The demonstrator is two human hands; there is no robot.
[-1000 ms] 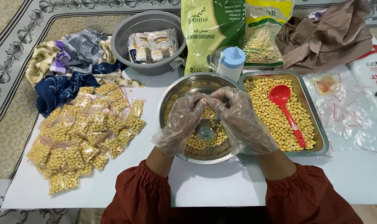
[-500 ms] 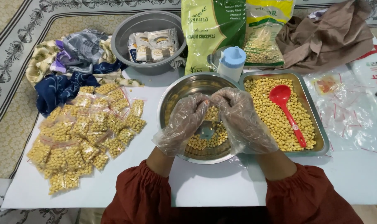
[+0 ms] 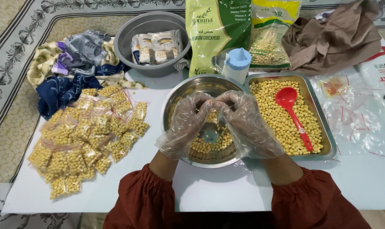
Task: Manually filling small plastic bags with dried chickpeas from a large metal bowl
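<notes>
Both my hands wear clear plastic gloves and hover over a round steel bowl (image 3: 171,101) with chickpeas in its bottom. My left hand (image 3: 186,125) and my right hand (image 3: 247,125) meet at the fingertips. Together they pinch the top of a small clear bag of chickpeas (image 3: 212,113), which is mostly hidden by the fingers. A steel tray (image 3: 324,123) full of chickpeas stands just right of the bowl, with a red plastic scoop (image 3: 292,110) lying in it.
Several filled small chickpea bags (image 3: 86,135) lie piled on the white table at the left. Behind are a grey basin (image 3: 129,34) with packets, folded cloths (image 3: 69,63), two big chickpea sacks (image 3: 216,34), a capped white bottle (image 3: 236,63), a brown cloth (image 3: 341,36) and empty clear bags (image 3: 353,110).
Both hands stay over the bowl with fingertips together; only slight finger movement shows.
</notes>
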